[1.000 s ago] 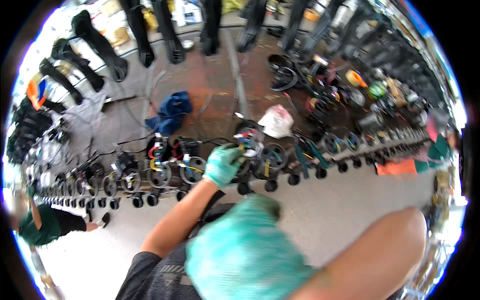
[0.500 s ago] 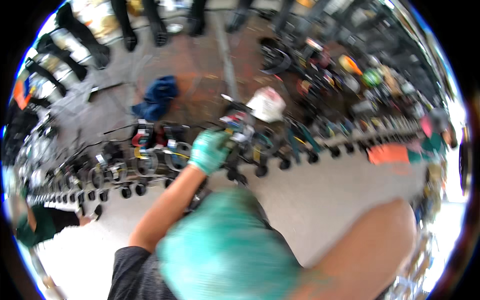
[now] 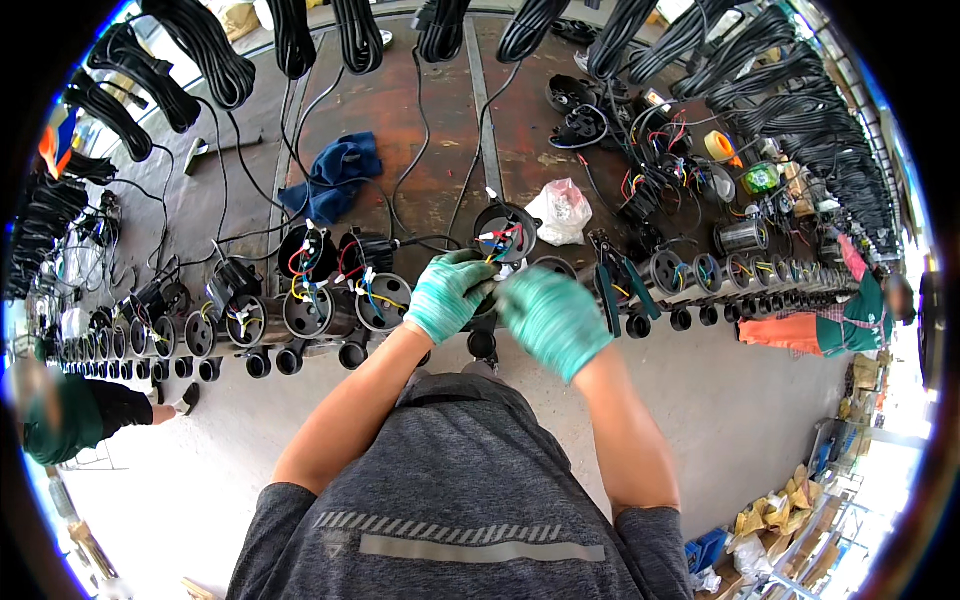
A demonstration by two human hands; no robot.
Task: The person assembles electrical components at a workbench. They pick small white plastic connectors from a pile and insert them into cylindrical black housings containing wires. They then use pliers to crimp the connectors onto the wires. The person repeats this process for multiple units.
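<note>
My left hand (image 3: 447, 298), in a green work glove, is closed at the table's near edge. Its thumb and fingertips come together beside the yellow ends of some wires, and what they pinch is hidden. My right hand (image 3: 555, 322), gloved alike, hovers just to the right, with its fingers smeared by motion. Past the fingertips sits a round black housing (image 3: 522, 222) with red, blue and white wires (image 3: 503, 240) inside. Left of my hands stand open grey motor tubes (image 3: 386, 302) with coloured wires. Green-handled pliers (image 3: 640, 284) lie right of my right hand.
A blue cloth (image 3: 340, 175) and a white plastic bag (image 3: 562, 210) lie on the brown table (image 3: 440, 130). Coiled black cables (image 3: 358, 35) hang along the far side. An orange tape roll (image 3: 720, 147) lies right. Other people (image 3: 860, 315) work at both ends of the row.
My right hand has moved from close in front of my body out to the table beside my left hand. The left hand stays at the table edge. The view is sharper now.
</note>
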